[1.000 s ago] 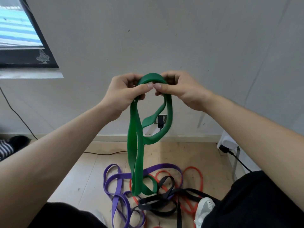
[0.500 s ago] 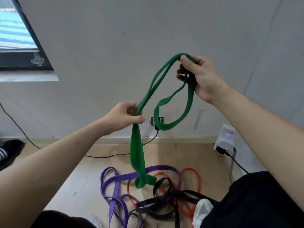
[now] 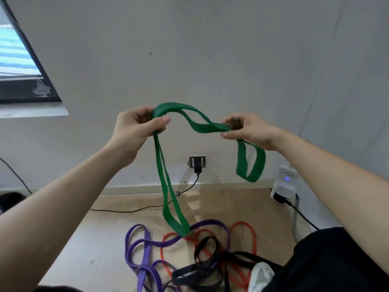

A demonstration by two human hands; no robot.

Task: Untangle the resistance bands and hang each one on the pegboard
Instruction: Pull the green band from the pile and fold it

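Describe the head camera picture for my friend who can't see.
Two hands hold a green resistance band up before a white wall: the left hand grips one bend, the right hand pinches a twisted part. A purple band, a red band and a black band lie tangled on the wooden floor.

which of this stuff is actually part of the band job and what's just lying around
Job: green band, gripped by left hand and right hand; purple band, red band and black band, tangled on the floor. No pegboard in view.

Lying about: wall socket, white adapter, floor cable, wall poster, white shoe.
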